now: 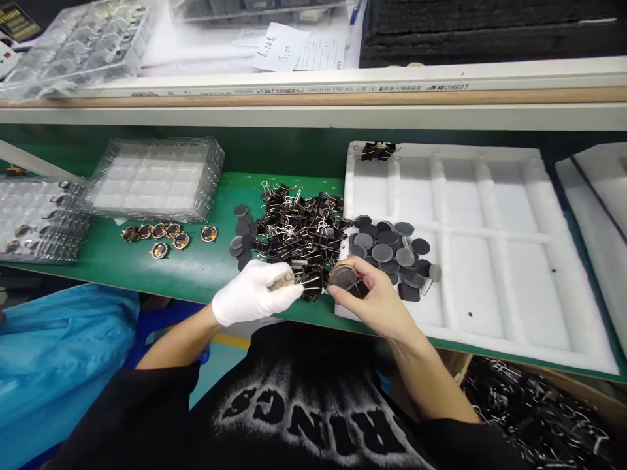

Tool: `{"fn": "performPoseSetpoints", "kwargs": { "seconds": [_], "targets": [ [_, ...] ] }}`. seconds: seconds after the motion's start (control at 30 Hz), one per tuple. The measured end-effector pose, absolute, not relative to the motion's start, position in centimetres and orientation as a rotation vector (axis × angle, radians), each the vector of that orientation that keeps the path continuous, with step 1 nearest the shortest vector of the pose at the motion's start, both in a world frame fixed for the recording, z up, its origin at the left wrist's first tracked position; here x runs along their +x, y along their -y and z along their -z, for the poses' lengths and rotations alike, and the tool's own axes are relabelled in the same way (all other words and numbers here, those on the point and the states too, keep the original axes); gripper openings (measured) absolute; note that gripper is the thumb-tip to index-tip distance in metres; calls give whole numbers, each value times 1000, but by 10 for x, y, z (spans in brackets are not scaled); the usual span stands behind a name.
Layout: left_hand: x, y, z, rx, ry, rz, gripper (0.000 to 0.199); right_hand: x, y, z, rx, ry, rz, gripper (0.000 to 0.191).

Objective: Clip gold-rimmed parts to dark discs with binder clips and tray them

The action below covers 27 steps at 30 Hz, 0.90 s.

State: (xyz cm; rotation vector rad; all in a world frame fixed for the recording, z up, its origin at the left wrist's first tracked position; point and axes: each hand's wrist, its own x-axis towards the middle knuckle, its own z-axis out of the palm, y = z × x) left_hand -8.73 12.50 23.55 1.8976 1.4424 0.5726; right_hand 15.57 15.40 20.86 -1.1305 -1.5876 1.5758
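Brand print: the white rail (pixel 313 87) above the desk (pixel 196 277) reads LESSO, upside down in this view, in a row of small characters mostly too fine to read.
Handwriting: the paper note (pixel 280 49) shows 8.26 followed by a character, with 5.00 below; it lies on a printed form too small to read.
Shirt: RINGS in large dark letters on a pale, sprayed-looking patch, also upside down, across the black shirt (pixel 313 405).
Round part: the held part (pixel 343 277) has a flat dark grey face and a gold-coloured rim, with a black piece just beside it; it is above the desk, at the near left edge of the white foam tray (pixel 507 261).
Right hand: bare, the right hand (pixel 379 300) is closed around the part, thumb and fingers at its edge.
Left hand: in a white glove, the left hand (pixel 255 294) is narrow, its fingertips close to thin silver prongs; whether it grips them cannot be told.
Clips: a heap of black binder clips (pixel 298 225) with silver handles lies just beyond the hands.
Discs: loose dark discs (pixel 385 253) overlap the tray's left side.
Left side: small gold-rimmed parts (pixel 181 240) sit near stacked clear trays (pixel 157 179).
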Motion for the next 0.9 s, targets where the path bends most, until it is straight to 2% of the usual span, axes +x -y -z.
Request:
{"fn": "performPoseSetpoints", "kwargs": {
  "seconds": [0.2, 0.57, 0.7, 0.8, 0.87, 0.9],
  "targets": [
    [-91, -143, -262, 2038, -1103, -276, 39, 170, -161, -220, -954, 1977, -1660, 16],
    [-79, -154, -270, 1986, -1085, -71, 45, 176, -163, -229, -908, 2143, -1581, 8],
    [-76, -153, -269, 1977, -1112, -122, 40, 179, -165, -228, -855, 2150, -1557, 11],
    [-74, -151, -270, 2031, -1186, -178, 26, 185, -167, -230, -829, 2171, -1516, 17],
    [-71, -151, -271, 1998, -1245, -181, 19, 189, -167, -231, -832, 2190, -1414, 18],
    [-69, -151, -272, 1928, -1256, -182, 22, 190, -167, -230, -833, 2198, -1316, 19]
  ]
}}
